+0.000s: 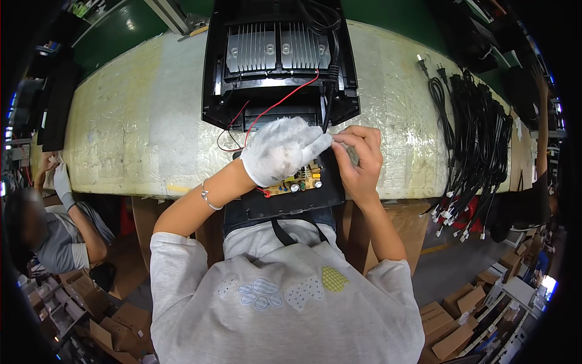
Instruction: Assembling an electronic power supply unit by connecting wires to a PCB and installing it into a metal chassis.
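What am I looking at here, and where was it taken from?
No robot here: this is a person at work, seen from a fisheye camera worn on their head, so straight edges look bent. The left hand wears a white glove; the right hand is bare. Their fingertips meet beside a black cable; what they pinch is too small to tell. Below is a circuit board. Beyond, a black casing with finned heat sinks sits on the plastic-covered workbench. Black power cords lie at right.

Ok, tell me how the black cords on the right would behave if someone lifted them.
The cords would probably flop, since their ends droop over the edge of the table. They may snag on one another, lying so crowded and overlapped. The white connectors dangling at the ends would likely swing.
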Tool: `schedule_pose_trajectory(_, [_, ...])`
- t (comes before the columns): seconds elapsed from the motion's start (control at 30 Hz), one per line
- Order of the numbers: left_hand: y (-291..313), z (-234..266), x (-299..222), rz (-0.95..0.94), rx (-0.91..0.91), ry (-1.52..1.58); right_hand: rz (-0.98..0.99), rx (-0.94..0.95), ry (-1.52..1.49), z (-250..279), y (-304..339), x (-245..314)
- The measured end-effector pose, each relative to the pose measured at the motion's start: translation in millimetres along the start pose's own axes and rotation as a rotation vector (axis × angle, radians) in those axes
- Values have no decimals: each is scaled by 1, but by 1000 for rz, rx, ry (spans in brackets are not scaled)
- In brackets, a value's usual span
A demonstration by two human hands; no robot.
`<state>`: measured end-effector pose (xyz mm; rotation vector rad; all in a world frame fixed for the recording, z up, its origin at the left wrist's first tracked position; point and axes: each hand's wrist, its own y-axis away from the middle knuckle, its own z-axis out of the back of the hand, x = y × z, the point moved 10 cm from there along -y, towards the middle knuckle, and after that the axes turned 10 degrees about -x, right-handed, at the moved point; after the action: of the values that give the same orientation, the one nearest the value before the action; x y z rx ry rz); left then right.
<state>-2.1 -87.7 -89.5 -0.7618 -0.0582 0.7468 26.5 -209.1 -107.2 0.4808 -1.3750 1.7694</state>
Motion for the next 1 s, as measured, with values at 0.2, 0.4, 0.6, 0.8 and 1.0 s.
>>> schedule_pose_trajectory(0.2, [-3,-1,-4,-21,7,-8,12,-4,-4,2,0,0])
schedule_pose_trajectory(0.4, [-8,-2,-14,-70,35,3,51,3,-21,4,-1,1])
schedule_pose_trajectory(0.6, [-14,-5,-7,-21,107,18,54,7,-85,4,1,-2])
schedule_pose_trajectory(0.8, [-15,-4,-5,-24,53,68,69,26,-99,1,0,0])
schedule_pose_trajectory(1.0, [-19,-5,3,-18,76,225,-323,232,-345,-10,-2,-23])
